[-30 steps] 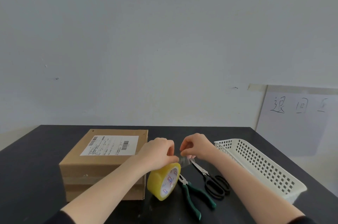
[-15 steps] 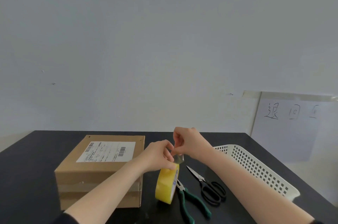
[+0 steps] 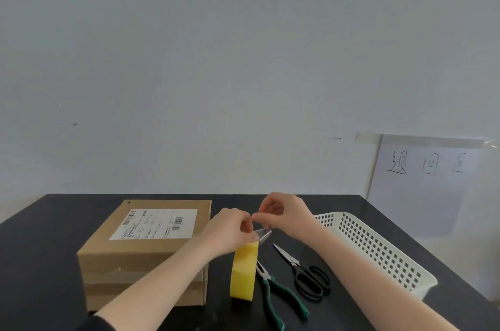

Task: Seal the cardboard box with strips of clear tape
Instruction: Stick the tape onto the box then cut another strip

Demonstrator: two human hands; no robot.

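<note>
A brown cardboard box (image 3: 146,257) with a white shipping label on top lies on the left of the black table (image 3: 40,249). Just right of it a yellowish roll of clear tape (image 3: 243,271) stands on edge. My left hand (image 3: 230,230) grips the top of the roll. My right hand (image 3: 284,211) pinches the loose clear tape end (image 3: 262,233), peeled a short way off the roll. Both hands sit right of the box, not touching it.
Green-handled pliers (image 3: 276,295) and black-handled scissors (image 3: 303,271) lie right of the roll. A white perforated plastic basket (image 3: 378,249) sits at the table's right edge. A paper sheet (image 3: 422,182) with handwriting is taped to the wall behind.
The roll has turned from tilted with its face toward me to standing edge-on. My right hand has risen a little, lifting the tape end off the roll.
</note>
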